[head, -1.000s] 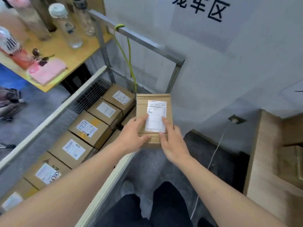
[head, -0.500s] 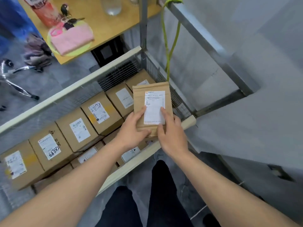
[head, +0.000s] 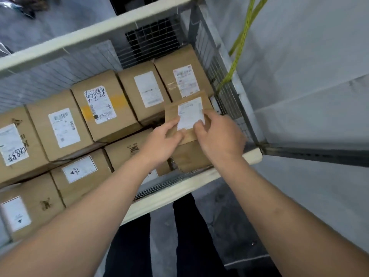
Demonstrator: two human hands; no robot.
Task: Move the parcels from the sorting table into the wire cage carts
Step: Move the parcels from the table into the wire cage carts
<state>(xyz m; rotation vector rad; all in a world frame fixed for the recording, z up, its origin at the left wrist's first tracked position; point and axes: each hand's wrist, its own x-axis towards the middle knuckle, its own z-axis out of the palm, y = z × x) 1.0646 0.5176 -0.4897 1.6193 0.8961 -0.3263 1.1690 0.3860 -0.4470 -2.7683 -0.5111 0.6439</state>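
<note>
Both hands are on the same small brown parcel [head: 186, 118]. The left hand [head: 159, 143] has its thumb laid on the top face by the lower-left corner of the white label [head: 190, 113], the rest of its fingers curled underneath out of sight, so it's gripping it. The right hand [head: 218, 136] pinches the near right edge, fingertips on the label's lower-right corner, fingers bent around the side. The parcel sits between the two thumbs, tilted a bit, held over the right end of the wire cage cart [head: 225, 90], just above the boxes packed there. I can't tell if its underside is touching them.

The cart is a mesh of thin grey wire with thick cream-coloured rails [head: 175, 188] along the near and far edges. Inside, cardboard boxes [head: 103, 108] stand in two rows, packed tight side by side, each with a white shipping label on top, a couple scribbled over in black marker, one with a strip of yellow tape. The cardboard is plain matte brown with taped seams.

A yellow-green strap [head: 242, 39] hangs down to the cart's right wall. Past that is a pale grey wall, and the floor [head: 229, 226] is smooth grey concrete. Dark trouser legs [head: 191, 236] show below the near rail.
</note>
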